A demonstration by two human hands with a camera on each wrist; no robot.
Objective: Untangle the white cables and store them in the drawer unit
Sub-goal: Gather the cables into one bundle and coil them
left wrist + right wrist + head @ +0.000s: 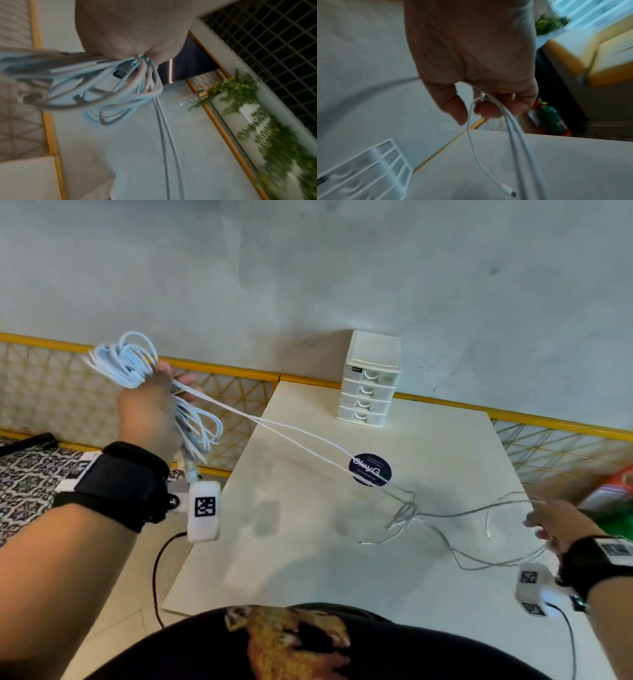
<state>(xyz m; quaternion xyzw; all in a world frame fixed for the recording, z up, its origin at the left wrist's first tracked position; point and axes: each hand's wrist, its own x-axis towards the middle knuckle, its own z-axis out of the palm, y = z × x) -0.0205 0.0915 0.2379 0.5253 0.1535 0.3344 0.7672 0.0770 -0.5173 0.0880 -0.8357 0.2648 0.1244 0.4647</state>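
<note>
My left hand (150, 405) is raised off the table's left side and grips a bundle of white cables (126, 361), its loops hanging above and below the fist (106, 86). Two taut strands (274, 426) run from it down across the table to a loose tangle (407, 511). My right hand (555, 529) at the table's right edge pinches a few white cable strands (513, 129); one plug end (508, 190) dangles below. The white drawer unit (370, 378) stands at the table's back, all drawers closed; the right wrist view shows the drawer unit (368, 166) at lower left.
The white table (308, 559) carries a round dark sticker (370, 470) near its middle. A yellow lattice rail (222, 392) runs behind and beside it. A colourful bag (613, 498) sits at the right edge. A black cord (161, 570) hangs from my left wrist camera.
</note>
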